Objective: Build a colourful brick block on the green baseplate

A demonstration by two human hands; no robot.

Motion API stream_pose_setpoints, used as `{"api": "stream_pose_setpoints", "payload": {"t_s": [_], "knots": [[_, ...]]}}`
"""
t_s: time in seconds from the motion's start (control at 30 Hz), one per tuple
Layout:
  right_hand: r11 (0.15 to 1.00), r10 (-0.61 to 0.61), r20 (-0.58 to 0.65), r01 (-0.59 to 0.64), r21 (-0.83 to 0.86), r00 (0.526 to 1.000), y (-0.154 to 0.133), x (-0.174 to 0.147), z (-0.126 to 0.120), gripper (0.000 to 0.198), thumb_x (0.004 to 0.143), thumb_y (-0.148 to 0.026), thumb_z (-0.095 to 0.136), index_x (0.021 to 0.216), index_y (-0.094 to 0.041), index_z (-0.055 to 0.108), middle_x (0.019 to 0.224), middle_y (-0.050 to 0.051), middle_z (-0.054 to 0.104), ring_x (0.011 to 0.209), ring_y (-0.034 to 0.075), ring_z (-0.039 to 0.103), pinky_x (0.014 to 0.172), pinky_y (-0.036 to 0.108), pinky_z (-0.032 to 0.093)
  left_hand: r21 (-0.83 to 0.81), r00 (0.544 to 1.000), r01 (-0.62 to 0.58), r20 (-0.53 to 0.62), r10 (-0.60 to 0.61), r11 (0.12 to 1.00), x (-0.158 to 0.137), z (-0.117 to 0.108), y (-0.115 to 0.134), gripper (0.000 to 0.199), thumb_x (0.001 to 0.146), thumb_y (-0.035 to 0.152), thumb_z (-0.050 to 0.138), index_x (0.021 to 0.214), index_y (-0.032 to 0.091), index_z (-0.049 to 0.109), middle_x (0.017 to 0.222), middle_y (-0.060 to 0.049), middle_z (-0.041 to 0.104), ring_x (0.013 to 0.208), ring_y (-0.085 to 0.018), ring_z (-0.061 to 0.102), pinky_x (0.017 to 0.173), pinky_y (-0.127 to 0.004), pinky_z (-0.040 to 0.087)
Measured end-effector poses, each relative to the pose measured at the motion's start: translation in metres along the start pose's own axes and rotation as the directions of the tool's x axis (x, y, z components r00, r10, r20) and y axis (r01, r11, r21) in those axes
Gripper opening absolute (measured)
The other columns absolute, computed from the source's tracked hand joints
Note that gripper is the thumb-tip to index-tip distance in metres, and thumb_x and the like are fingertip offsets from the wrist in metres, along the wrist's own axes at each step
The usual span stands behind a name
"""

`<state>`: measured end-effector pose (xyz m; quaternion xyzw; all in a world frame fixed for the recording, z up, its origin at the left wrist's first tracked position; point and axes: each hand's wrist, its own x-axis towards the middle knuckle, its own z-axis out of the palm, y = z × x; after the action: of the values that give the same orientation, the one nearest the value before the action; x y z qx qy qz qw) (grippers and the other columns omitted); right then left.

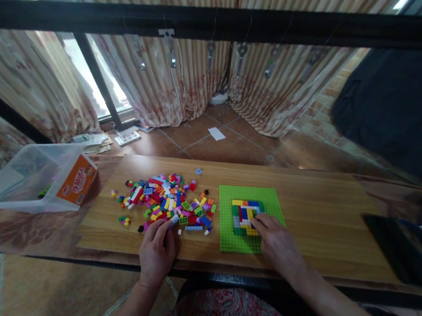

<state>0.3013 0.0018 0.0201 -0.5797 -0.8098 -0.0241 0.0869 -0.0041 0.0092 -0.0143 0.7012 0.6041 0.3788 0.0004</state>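
My left hand [157, 248] is closed in a pinch at the near edge of a pile of loose toy bricks [165, 190]. A small white brick [174, 219] shows at its fingertips. My right hand [277, 238] has its fingers drawn together over a layered build of coloured bricks [243, 216], at the build's right side. Those fingers hide whatever may be between them. The build, with yellow, red, white, blue and green bricks, sits on a bright green studded baseplate [226, 198]. The baseplate lies to the right of the pile.
A clear plastic tub [31, 172] with an orange label stands at the left end of the wooden board [325, 214]. A black metal rail [188, 19] crosses beyond the board, before striped curtains [167, 90]. A dark object [395, 245] lies at the right end.
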Motion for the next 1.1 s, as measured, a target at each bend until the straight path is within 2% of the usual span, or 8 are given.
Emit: {"api": "stream_pose_setpoints", "payload": {"t_s": [0.13, 0.27, 0.37, 0.5, 0.6, 0.73, 0.9, 1.1], "knots": [[0.998, -0.029, -0.009, 0.029, 0.063, 1.000, 0.006, 0.006, 0.001, 0.041, 0.077, 0.005, 0.039, 0.099, -0.016, 0.066, 0.110, 0.011, 0.062, 0.097, 0.023, 0.055, 0.087, 0.036, 0.049, -0.011, 1.000, -0.010, 0.003, 0.010, 1.000, 0.001, -0.001, 0.000, 0.019, 0.091, 0.020, 0.049, 0.105, 0.017, 0.062, 0.107, -0.010, 0.063, 0.100, -0.021, 0.062, 0.089, -0.035, 0.052], [0.972, 0.002, -0.067, 0.013, 0.234, 0.998, 0.014, 0.010, 0.004, 0.035, 0.082, -0.002, 0.040, 0.096, -0.018, 0.068, 0.105, 0.009, 0.065, 0.097, 0.021, 0.057, 0.089, 0.035, 0.047, -0.042, 0.999, -0.042, -0.017, 0.041, 0.998, 0.002, -0.010, 0.001, 0.020, 0.090, 0.019, 0.050, 0.107, 0.017, 0.061, 0.108, -0.010, 0.061, 0.102, -0.020, 0.061, 0.091, -0.034, 0.051], [0.906, 0.173, -0.123, -0.110, 0.408, 0.977, 0.021, 0.015, 0.003, 0.026, 0.086, -0.014, 0.043, 0.096, -0.018, 0.068, 0.099, 0.008, 0.067, 0.093, 0.020, 0.060, 0.086, 0.034, 0.048, -0.037, 0.999, -0.032, -0.043, 0.030, 0.999, 0.008, -0.018, 0.013, 0.021, 0.090, 0.020, 0.051, 0.108, 0.017, 0.060, 0.107, -0.010, 0.061, 0.102, -0.021, 0.060, 0.091, -0.036, 0.051], [0.768, 0.449, -0.094, -0.330, 0.549, 0.889, 0.031, 0.028, 0.001, 0.023, 0.084, -0.030, 0.049, 0.088, -0.018, 0.068, 0.089, 0.006, 0.068, 0.078, 0.019, 0.061, 0.076, 0.033, 0.049, -0.147, 0.996, -0.074, 0.037, 0.080, 0.986, 0.025, -0.007, 0.056, 0.020, 0.090, 0.020, 0.049, 0.107, 0.019, 0.060, 0.104, -0.008, 0.061, 0.100, -0.020, 0.059, 0.090, -0.035, 0.052], [0.737, 0.518, -0.077, -0.398, 0.546, 0.852, 0.036, 0.038, 0.004, 0.023, 0.079, -0.035, 0.053, 0.085, -0.018, 0.068, 0.090, 0.007, 0.067, 0.086, 0.022, 0.060, 0.081, 0.036, 0.047, -0.244, 0.961, -0.125, 0.212, 0.179, 0.962, 0.036, 0.017, 0.096, 0.023, 0.090, 0.018, 0.046, 0.108, 0.020, 0.059, 0.107, -0.008, 0.060, 0.101, -0.019, 0.058, 0.090, -0.034, 0.051], [0.744, 0.566, -0.064, -0.475, 0.471, 0.822, 0.033, 0.046, 0.013, 0.029, 0.072, -0.038, 0.061, 0.090, -0.016, 0.068, 0.097, 0.011, 0.065, 0.097, 0.026, 0.057, 0.090, 0.041, 0.042, -0.187, 0.883, -0.226, 0.376, 0.283, 0.956, 0.038, 0.049, 0.132, 0.033, 0.087, 0.022, 0.050, 0.119, 0.015, 0.056, 0.111, -0.012, 0.056, 0.102, -0.025, 0.054, 0.092, -0.043, 0.048], [0.752, 0.583, -0.057, -0.511, 0.417, 0.811, 0.030, 0.049, 0.021, 0.037, 0.069, -0.042, 0.064, 0.095, -0.015, 0.067, 0.100, 0.013, 0.065, 0.100, 0.029, 0.056, 0.090, 0.042, 0.041, -0.077, 0.824, -0.251, 0.506, 0.255, 0.965, 0.029, 0.065, 0.143, 0.039, 0.088, 0.028, 0.051, 0.124, 0.016, 0.052, 0.108, -0.012, 0.053, 0.096, -0.026, 0.052, 0.085, -0.043, 0.047], [0.786, 0.557, -0.116, -0.476, 0.393, 0.823, 0.037, 0.052, 0.028, 0.032, 0.065, -0.042, 0.070, 0.088, -0.019, 0.068, 0.093, 0.011, 0.064, 0.090, 0.027, 0.058, 0.082, 0.041, 0.044, -0.009, 0.811, -0.264, 0.540, 0.227, 0.964, 0.028, 0.069, 0.148, 0.040, 0.088, 0.031, 0.050, 0.126, 0.017, 0.051, 0.109, -0.012, 0.052, 0.096, -0.026, 0.050, 0.081, -0.042, 0.046]]}}
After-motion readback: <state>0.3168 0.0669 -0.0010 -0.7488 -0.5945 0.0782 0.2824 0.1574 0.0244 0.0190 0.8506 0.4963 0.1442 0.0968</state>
